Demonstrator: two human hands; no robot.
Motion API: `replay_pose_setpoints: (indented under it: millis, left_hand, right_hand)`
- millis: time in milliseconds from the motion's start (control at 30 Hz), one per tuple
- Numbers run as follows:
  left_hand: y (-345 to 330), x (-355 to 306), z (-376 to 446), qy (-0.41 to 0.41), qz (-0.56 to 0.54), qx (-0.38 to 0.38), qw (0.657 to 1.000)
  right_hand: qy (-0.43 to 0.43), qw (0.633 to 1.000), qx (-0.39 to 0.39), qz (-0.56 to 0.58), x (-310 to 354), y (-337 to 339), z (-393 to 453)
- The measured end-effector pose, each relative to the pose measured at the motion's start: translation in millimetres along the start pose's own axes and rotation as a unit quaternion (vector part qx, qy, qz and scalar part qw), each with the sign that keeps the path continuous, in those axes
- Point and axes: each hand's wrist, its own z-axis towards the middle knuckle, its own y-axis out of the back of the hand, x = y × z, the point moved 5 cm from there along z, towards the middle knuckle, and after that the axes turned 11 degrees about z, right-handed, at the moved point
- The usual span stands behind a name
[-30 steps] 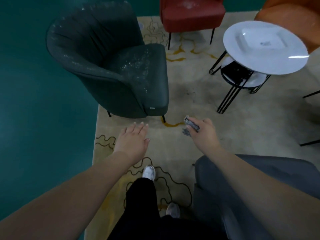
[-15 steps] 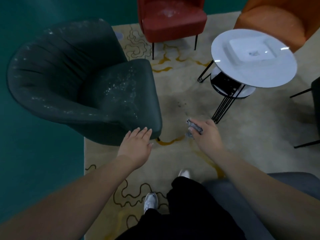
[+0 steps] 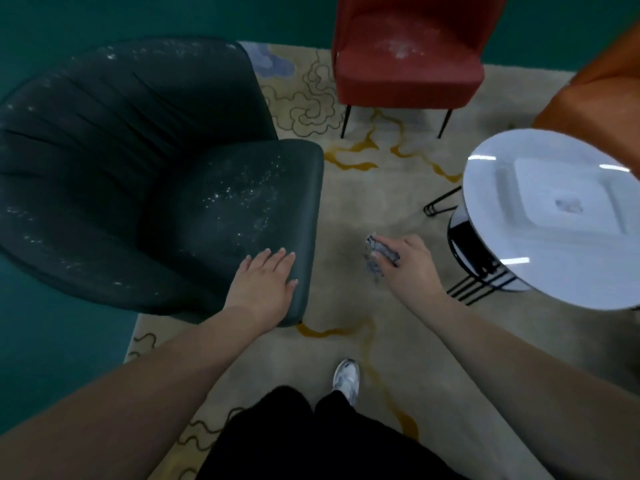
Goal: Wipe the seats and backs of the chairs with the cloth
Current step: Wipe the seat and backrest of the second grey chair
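Left hand (image 3: 265,282), fingers flat, is now resting on near edge of the dark green chair (image 3: 221,216), no longer hovering short. Right hand (image 3: 405,263) is gripping the cloth (image 3: 379,254) just right of seat; dusty seat's in reach, wiping prob starting.

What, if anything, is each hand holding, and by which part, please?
The right hand grips the bunched cloth around its middle; the left hand holds nothing.

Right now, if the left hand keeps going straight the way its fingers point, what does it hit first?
The left hand already lies over the front corner of the dark green chair. Straight on, it would slide across the dusty seat cushion toward the back. Contact is uncertain.
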Motion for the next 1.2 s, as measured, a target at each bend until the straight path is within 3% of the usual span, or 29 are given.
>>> replay_pose_setpoints:
  millis: [300, 467, 767, 1200]
  left_hand:
    - [3.8, 47.8, 52.8, 0.131, -0.049, 0.021, 0.990]
    - [5.7, 78.9, 91.0, 0.169, -0.058, 0.030, 0.983]
    - [6.5, 108.4, 128.5, 0.302, -0.102, 0.044, 0.947]
    - [3.6, 79.7, 157.6, 0.584, -0.229, 0.059, 0.777]
  right_hand:
    - [0.081, 0.991, 0.107, -0.005, 41.7, -33.3, 132.6]
    - [0.121, 0.986, 0.113, -0.013, 68.2, -51.5, 197.6]
    - [0.189, 0.961, 0.200, -0.026, 100.9, -87.5, 291.5]
    - [0.313, 0.854, 0.411, -0.058, 148.6, -148.7, 403.8]
